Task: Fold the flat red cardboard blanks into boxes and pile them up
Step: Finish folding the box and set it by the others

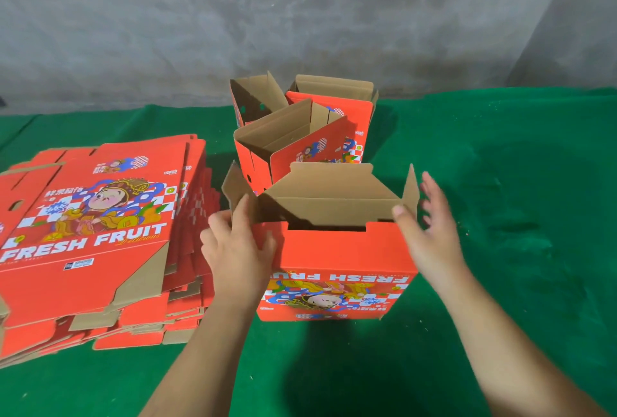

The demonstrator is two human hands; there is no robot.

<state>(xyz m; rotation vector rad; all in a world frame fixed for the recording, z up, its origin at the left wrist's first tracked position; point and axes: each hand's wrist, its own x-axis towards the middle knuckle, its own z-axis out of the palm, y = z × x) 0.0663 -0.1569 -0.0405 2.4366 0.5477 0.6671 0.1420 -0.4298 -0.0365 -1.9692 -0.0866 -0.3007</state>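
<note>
A red box (337,266) stands on the green cloth in front of me, its print upside down and its brown top flaps up. My left hand (237,246) grips the box's left top corner, thumb on the left flap. My right hand (430,233) has spread fingers; its thumb touches the right flap. Behind it stand three folded boxes close together: one (287,152) in the middle, one (337,109) at the back right, one (248,102) at the back left. A thick stack of flat red blanks (96,233) lies to the left.
The green cloth (500,182) covers the table; a grey concrete wall (300,15) rises behind it. The cloth's right half holds only small bits of debris.
</note>
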